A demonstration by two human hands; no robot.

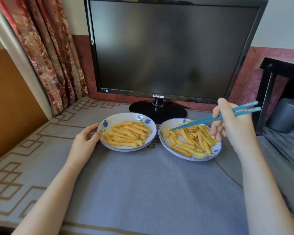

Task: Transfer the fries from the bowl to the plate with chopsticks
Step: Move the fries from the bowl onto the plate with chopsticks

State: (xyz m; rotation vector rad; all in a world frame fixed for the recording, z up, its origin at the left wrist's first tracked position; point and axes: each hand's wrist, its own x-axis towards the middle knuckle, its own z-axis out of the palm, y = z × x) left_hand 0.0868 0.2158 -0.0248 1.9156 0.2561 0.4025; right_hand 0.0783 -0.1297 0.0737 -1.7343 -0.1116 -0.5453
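Currently right hand [234, 126] pinches chopsticks [202, 122]; left hand [87, 141] grips dish [126, 148] front-left of monitor [168, 48]. Fries [192, 141] probably light, brittle; clamp mid-length.

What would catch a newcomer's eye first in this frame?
Bright yellow crinkle-cut fries fill two flowered dishes side by side at the middle of the grey cloth: the left dish, gripped at its rim by the left hand, and the right dish. Over the right dish, the right hand holds teal chopsticks with the tips pointing down at the fries. Behind them stands a big dark monitor.
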